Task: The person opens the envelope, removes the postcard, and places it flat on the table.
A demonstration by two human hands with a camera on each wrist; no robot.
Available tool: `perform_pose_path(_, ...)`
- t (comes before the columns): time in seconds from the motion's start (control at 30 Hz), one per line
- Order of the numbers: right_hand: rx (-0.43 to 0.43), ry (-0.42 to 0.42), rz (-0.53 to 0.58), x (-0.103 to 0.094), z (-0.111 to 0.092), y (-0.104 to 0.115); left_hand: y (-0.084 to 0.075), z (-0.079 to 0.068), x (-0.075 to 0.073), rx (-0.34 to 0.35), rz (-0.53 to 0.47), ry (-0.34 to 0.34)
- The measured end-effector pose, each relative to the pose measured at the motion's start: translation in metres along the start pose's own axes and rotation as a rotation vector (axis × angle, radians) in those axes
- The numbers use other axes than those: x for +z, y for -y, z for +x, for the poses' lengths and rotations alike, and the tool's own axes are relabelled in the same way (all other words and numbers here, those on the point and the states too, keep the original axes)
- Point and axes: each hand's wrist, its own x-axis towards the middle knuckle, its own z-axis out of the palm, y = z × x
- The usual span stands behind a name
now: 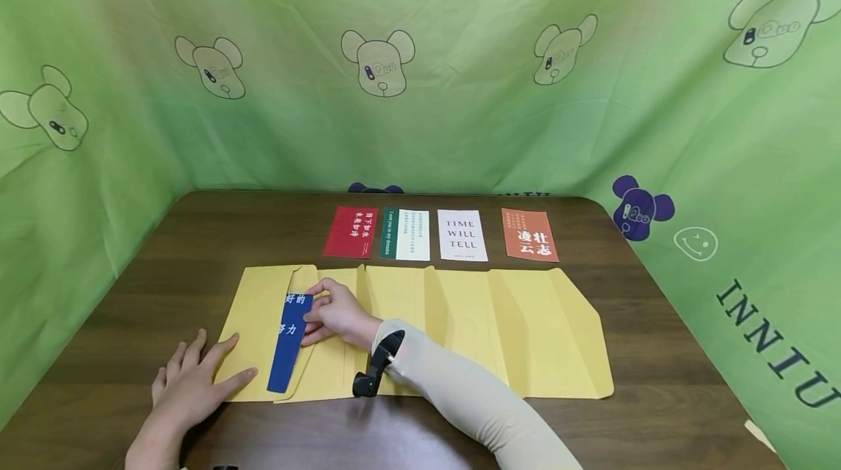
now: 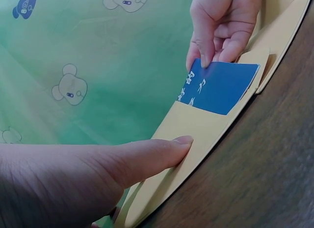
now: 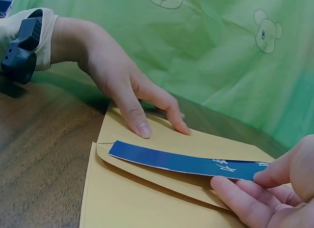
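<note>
A blue card (image 1: 289, 344) with white characters sits partly inside the leftmost yellow envelope (image 1: 252, 309), its right portion showing at the open mouth. My right hand (image 1: 340, 315) pinches the card's exposed edge between thumb and fingers, as the left wrist view also shows. On the envelope's left side my left hand (image 1: 190, 380) rests with spread fingers, the thumb (image 2: 171, 148) lying on the paper. In the right wrist view the envelope's flap (image 3: 162, 178) lies unfolded below the card. The part of the card inside the envelope is hidden.
Several more yellow envelopes (image 1: 463, 331) overlap in a row to the right. Behind them lie a red card (image 1: 351, 232), a green-and-white card (image 1: 405, 234), a white card (image 1: 463, 236) and an orange card (image 1: 529, 235). Green printed cloth (image 1: 453, 127) surrounds the brown table (image 1: 683, 382).
</note>
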Motion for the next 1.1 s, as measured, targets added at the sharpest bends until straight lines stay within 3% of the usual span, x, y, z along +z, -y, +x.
perform_pose_path(1.1, -0.023, -0.054, -0.054, -0.011, 0.002, 0.001, -0.005, 0.000, -0.004, -0.017, 0.002, 0.028)
